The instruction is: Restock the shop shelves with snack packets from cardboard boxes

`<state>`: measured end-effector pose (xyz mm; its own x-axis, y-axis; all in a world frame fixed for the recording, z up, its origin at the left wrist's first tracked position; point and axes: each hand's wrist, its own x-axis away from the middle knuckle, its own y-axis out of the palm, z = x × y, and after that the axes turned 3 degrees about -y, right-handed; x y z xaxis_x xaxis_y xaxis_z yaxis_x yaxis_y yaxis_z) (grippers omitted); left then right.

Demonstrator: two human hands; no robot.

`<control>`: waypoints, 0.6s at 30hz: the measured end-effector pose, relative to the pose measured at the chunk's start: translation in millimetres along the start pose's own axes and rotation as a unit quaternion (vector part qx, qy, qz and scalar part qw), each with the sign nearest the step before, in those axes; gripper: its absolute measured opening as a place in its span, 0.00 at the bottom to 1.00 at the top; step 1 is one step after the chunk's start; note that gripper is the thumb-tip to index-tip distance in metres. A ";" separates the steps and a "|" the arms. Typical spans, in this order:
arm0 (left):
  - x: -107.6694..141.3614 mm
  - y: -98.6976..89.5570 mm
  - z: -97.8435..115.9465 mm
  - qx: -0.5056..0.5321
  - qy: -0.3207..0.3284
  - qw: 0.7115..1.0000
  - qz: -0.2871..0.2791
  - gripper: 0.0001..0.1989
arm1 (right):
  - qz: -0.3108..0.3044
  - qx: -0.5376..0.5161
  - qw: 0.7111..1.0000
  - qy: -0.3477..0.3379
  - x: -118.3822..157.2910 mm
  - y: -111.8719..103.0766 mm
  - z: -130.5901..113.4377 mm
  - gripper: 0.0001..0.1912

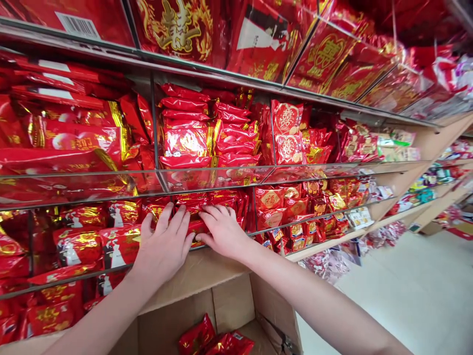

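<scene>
Both my hands reach into a lower shelf compartment full of red candy packets (192, 198). My left hand (164, 241) lies over the compartment's front edge, its fingers spread and stretched onto the packets. Beside it, my right hand (223, 229) rests on the same packets with fingers extended and slightly bent. The fingertips of both touch the red wrappers, and neither hand appears to grip one. Below my arms stands an open cardboard box (232, 301) with a few red packets (199, 335) at its bottom.
Clear dividers and a front strip (221, 176) bound the compartments. Red packets with a bride-and-groom print (118, 244) fill the compartment to the left. Larger red bags (177, 29) stand on the shelf above. Pale floor (388, 291) stretches along the right, past wooden shelf ends (421, 143).
</scene>
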<state>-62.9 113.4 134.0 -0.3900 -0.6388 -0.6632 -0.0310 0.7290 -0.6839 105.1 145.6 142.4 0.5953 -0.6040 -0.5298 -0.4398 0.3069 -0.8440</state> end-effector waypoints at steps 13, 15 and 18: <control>2.8 -4.2 1.9 -0.014 -0.005 1.000 0.013 0.22 | 0.090 -0.071 0.993 -0.032 27.0 -25.1 -16.9 0.12; 14.0 -14.7 1.4 0.009 0.003 0.999 0.031 0.21 | 0.072 -0.115 0.987 -0.090 59.1 -15.7 -32.6 0.11; 51.2 -26.0 7.6 0.126 0.106 0.985 0.059 0.16 | -0.109 -0.157 0.969 -0.155 118.6 35.2 -47.1 0.13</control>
<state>-75.0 59.9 115.5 -0.5610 -0.4681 -0.6828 0.2444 0.6944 -0.6768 128.5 50.0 53.8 0.8491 -0.3649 -0.3819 -0.4346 -0.0716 -0.8978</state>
